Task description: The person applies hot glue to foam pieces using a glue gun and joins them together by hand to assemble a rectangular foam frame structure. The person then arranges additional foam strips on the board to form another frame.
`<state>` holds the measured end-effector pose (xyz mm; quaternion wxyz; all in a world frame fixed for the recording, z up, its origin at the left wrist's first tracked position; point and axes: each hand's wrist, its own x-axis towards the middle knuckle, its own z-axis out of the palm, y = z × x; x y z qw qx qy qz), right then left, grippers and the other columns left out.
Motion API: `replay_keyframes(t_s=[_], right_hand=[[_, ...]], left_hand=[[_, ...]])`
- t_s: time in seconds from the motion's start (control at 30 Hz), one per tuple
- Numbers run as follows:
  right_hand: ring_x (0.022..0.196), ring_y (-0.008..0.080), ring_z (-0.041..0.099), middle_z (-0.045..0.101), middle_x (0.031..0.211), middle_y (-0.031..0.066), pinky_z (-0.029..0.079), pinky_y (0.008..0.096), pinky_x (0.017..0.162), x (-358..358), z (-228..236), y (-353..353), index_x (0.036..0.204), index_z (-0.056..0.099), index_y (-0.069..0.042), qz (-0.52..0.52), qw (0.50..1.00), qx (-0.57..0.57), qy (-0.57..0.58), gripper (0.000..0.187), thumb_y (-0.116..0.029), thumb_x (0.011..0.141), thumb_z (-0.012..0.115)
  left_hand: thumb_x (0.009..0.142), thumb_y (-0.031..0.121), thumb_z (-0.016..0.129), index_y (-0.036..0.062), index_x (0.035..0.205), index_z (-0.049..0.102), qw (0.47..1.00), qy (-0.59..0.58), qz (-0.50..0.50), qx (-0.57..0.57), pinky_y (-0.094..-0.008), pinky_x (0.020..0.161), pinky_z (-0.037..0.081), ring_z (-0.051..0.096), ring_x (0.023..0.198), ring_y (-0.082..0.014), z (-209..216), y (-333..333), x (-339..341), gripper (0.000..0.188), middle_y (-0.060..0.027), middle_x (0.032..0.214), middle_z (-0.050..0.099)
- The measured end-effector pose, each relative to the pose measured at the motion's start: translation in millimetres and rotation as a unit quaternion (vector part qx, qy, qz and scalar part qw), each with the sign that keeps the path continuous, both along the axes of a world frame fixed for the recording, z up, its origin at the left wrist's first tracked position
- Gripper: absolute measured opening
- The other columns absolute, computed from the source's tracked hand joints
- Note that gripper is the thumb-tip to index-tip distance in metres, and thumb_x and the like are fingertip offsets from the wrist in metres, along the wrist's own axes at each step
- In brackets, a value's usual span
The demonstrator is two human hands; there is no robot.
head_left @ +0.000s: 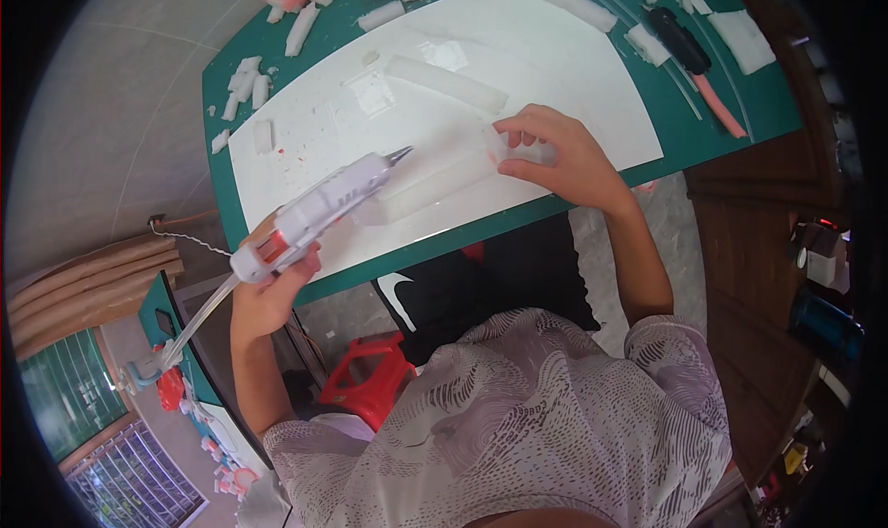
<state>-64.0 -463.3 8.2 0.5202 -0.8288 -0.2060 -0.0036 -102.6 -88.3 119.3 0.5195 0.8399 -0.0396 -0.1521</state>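
Observation:
My left hand (266,298) is closed round a white hot glue gun (319,206) with an orange-red patch on its side. Its metal nozzle points up and right over the white board (583,70), and a clear glue stick (199,320) sticks out of its back end. A long whitish strip (442,186) lies near the board's front edge, partly blurred. At the strip's right end, my right hand (575,165) hovers with thumb and fingers curved apart; whether a fingertip touches the strip is unclear. Farther back lies a second white strip (446,84).
White foam scraps (245,79) lie around the green table (638,178). A black object (680,42) with a pink rod (720,107) and clear sticks (684,93) rest at the far right. A red plastic stool (370,375) stands below, left of my lap.

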Motion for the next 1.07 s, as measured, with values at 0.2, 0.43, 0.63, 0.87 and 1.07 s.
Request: replay_keyframes(t_s=[0.2, 0.43, 0.63, 0.87, 1.07], right_hand=[[0.087, 0.0211, 0.057, 0.062, 0.091, 0.0049, 0.047, 0.0324, 0.081, -3, -4, 1, 0.114, 0.068, -0.009, 0.009, 1.0, -0.008, -0.007, 0.038, -0.019, 0.08, 0.081], [0.092, 0.0224, 0.059, 0.063, 0.092, 0.0041, 0.048, 0.0348, 0.086, -5, 1, 2, 0.111, 0.071, -0.012, 0.015, 1.0, -0.014, -0.001, 0.036, -0.027, 0.08, 0.081], [0.092, 0.0215, 0.058, 0.063, 0.091, 0.0035, 0.047, 0.0345, 0.084, -5, 1, 2, 0.11, 0.074, -0.01, 0.009, 1.0, -0.015, -0.014, 0.038, -0.019, 0.074, 0.084], [0.093, 0.0229, 0.059, 0.063, 0.091, 0.0023, 0.046, 0.0364, 0.09, -4, -1, 3, 0.109, 0.072, -0.013, 0.017, 0.999, -0.022, -0.018, 0.037, -0.028, 0.077, 0.083], [0.093, 0.0227, 0.058, 0.063, 0.091, 0.0022, 0.045, 0.0367, 0.091, -3, -1, 2, 0.11, 0.073, -0.013, 0.022, 0.999, -0.022, -0.021, 0.037, -0.028, 0.077, 0.082]], left_hand=[[0.08, 0.001, 0.062, -0.0035, 0.118, 0.064, 0.991, 0.039, -0.106, 0.068, -0.025, 0.07, 0.044, 0.054, 0.075, -0.0116, 12, -34, 23, 0.038, -0.0027, 0.082, 0.059], [0.079, 0.001, 0.065, -0.005, 0.117, 0.063, 0.993, -0.028, -0.082, 0.081, -0.0293, 0.069, 0.046, 0.057, 0.075, -0.0147, -4, -25, 28, 0.039, -0.0079, 0.081, 0.063], [0.076, 0.0, 0.066, -0.0064, 0.113, 0.062, 0.975, 0.01, -0.201, 0.093, -0.0321, 0.069, 0.048, 0.059, 0.076, -0.019, 7, -41, 48, 0.037, -0.013, 0.085, 0.064], [0.076, 0.002, 0.063, -0.0053, 0.108, 0.061, 0.975, 0.011, -0.205, 0.086, -0.0314, 0.067, 0.046, 0.057, 0.074, -0.0194, 4, -50, 49, 0.033, -0.0131, 0.084, 0.062], [0.077, 0.004, 0.062, -0.0041, 0.108, 0.061, 0.976, 0.029, -0.199, 0.084, -0.0309, 0.067, 0.046, 0.056, 0.074, -0.0191, 2, -45, 49, 0.032, -0.0121, 0.084, 0.061]])
